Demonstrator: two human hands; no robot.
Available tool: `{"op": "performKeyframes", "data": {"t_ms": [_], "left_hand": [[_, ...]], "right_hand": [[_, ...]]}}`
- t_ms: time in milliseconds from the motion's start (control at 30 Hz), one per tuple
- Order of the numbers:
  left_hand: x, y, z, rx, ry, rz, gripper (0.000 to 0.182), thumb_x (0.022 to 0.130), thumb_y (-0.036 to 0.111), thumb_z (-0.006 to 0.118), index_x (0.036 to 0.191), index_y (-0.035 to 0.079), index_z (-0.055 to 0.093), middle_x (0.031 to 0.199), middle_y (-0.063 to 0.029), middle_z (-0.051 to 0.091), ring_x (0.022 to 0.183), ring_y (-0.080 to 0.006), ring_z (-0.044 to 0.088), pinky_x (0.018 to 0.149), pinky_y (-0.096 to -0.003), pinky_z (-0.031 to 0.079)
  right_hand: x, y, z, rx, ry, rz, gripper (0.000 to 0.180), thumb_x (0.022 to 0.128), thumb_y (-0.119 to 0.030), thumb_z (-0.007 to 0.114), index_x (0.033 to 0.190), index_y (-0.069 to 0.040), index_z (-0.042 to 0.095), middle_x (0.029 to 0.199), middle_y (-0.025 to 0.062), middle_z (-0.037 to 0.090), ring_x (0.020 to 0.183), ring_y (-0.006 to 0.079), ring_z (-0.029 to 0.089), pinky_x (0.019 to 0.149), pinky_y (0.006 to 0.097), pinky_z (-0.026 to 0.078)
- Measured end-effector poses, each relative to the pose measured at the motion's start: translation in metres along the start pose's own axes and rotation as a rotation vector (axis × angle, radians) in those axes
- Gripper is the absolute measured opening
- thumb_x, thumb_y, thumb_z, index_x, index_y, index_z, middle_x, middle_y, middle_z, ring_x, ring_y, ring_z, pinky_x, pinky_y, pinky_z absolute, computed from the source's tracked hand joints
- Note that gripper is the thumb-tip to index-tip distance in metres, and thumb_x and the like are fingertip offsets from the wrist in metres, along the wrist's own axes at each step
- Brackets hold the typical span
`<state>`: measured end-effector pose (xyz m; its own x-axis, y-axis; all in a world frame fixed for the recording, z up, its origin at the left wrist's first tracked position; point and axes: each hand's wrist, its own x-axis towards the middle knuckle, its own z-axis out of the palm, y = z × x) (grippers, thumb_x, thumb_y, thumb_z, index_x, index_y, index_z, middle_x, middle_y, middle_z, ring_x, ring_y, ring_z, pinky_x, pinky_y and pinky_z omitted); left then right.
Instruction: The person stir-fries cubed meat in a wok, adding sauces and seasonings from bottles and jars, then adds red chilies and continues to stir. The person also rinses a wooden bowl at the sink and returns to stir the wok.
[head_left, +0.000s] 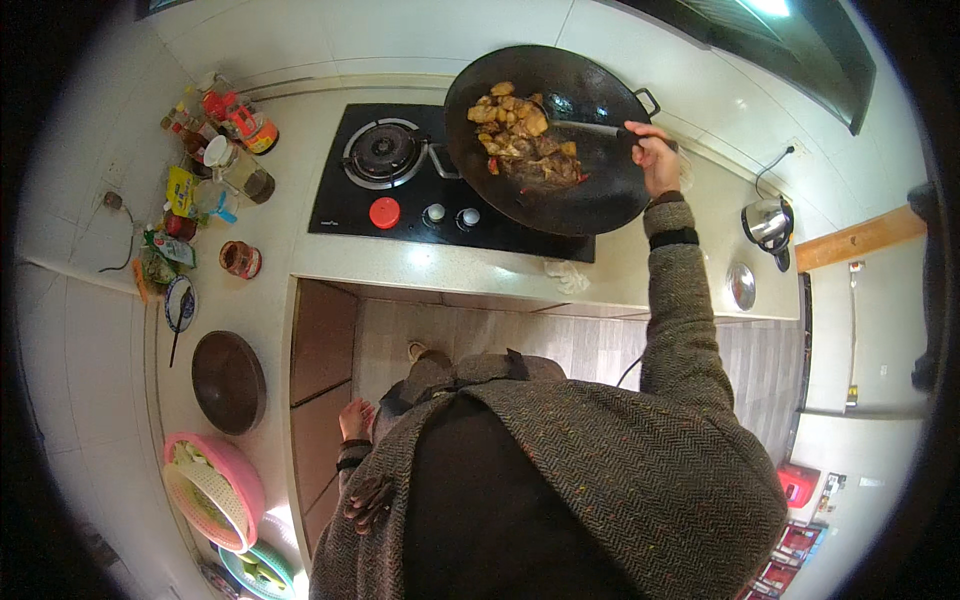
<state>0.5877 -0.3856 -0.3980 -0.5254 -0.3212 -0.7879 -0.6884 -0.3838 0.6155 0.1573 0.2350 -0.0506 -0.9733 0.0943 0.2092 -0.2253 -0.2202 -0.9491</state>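
Note:
A large black wok (600, 191) sits over the right part of the black gas cooktop (337, 202). Browned chunks of food (525, 139) with bits of red pepper lie in its left and middle part. My right hand (654, 159) grips the dark handle of a metal spatula or ladle (589, 127) above the wok's right side; its far end is in among the food, partly hidden. Low at my side, beside the cabinet front, my left hand (357, 420) hangs with nothing in it and its fingers apart.
Left of the cooktop stand a lidded glass jar (251, 176), bottles and a small open jar (240, 259). A brown bowl (229, 382) and a pink basin (251, 465) line the left counter. A crumpled cloth or tissue (568, 277) lies at the front edge; an electric kettle (769, 223) stands right.

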Motion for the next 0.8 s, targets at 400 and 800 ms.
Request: {"op": "performKeyframes", "data": {"t_ms": [400,800], "left_hand": [[0.043,0.037,0.039,0.034,-0.228,0.097,0.033,0.097,0.036,0.05,0.078,0.01,0.055,0.066,-0.0057,0.056,0.05,-0.0166,0.05,0.04,-0.0309,0.039],[0.049,0.058,0.039,0.11,-0.289,-0.009,0.028,0.095,0.019,0.054,0.116,0.0,0.055,0.09,-0.0095,0.062,0.074,-0.0181,0.061,0.062,-0.0304,0.052]], "right_hand": [[-0.111,-0.169,0.104,-0.844,-0.641,-0.288,0.021,0.068,0.011,0.052,0.083,-0.001,0.06,0.095,0.0114,0.066,0.091,0.0224,0.063,0.083,0.0314,0.049],[-0.158,-0.087,0.136,-1.045,-0.74,-0.312,0.021,0.067,0.0,0.064,0.086,-0.008,0.058,0.087,0.0058,0.062,0.079,0.0283,0.062,0.068,0.0356,0.05]]}}
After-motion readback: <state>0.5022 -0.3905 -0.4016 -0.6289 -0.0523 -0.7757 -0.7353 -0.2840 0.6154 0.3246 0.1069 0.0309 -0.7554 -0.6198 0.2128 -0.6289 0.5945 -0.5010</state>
